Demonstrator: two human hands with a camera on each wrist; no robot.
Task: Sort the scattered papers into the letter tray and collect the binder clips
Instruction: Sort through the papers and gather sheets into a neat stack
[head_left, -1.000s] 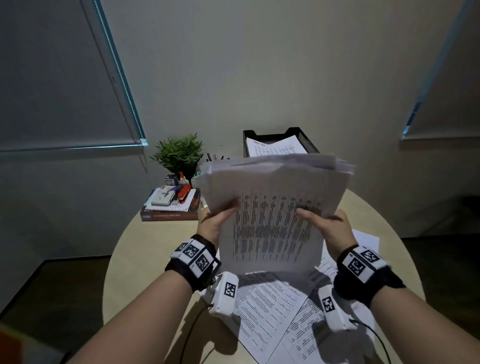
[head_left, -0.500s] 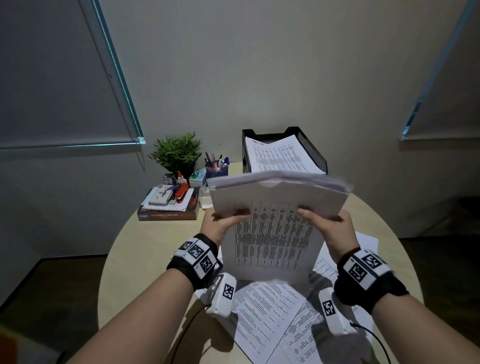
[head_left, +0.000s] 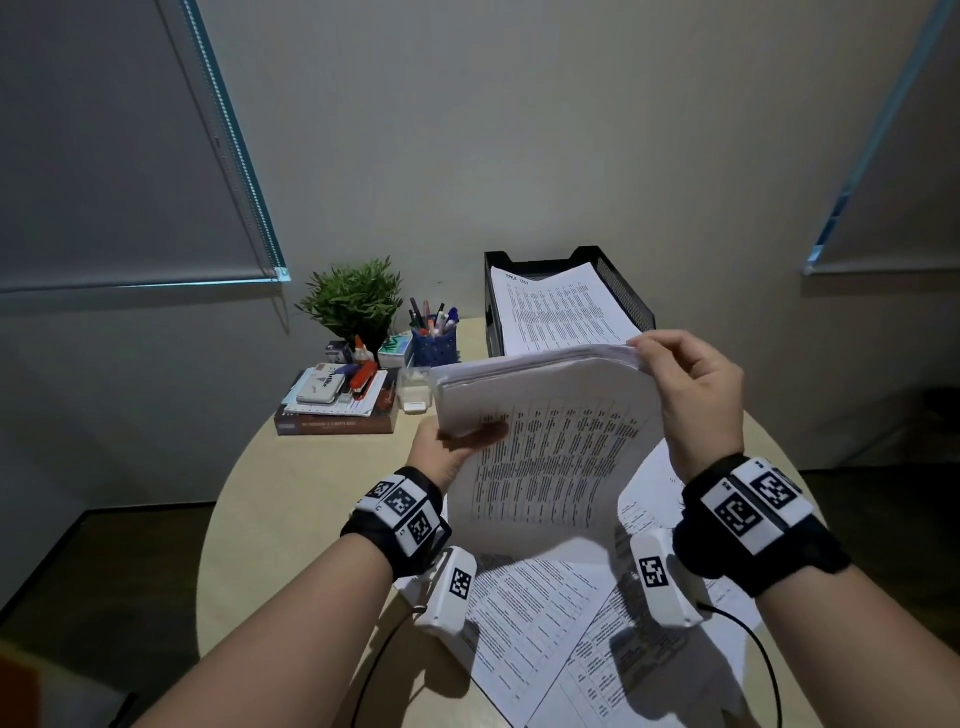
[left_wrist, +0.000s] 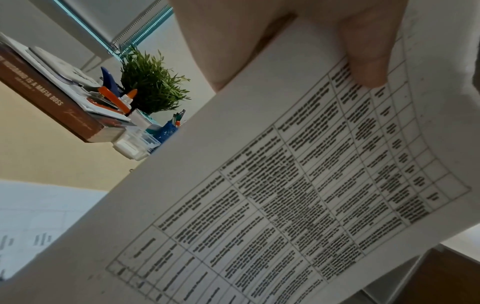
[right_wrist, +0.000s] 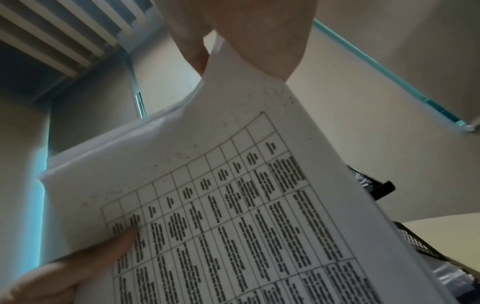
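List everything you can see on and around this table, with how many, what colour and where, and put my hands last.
paper stack: one, white with printed tables, held above the table
loose sheets: several, white, on the near table under the stack
letter tray: one, black mesh, far side, a printed sheet inside
table: one, beige, round
plant: one, green, far left
pen cup: one, blue, right of the plant
book: one, brown, left, small items piled on it
clear box: one, right of the book
left hand: grip on the stack's left edge
right hand: pinches its top right corner
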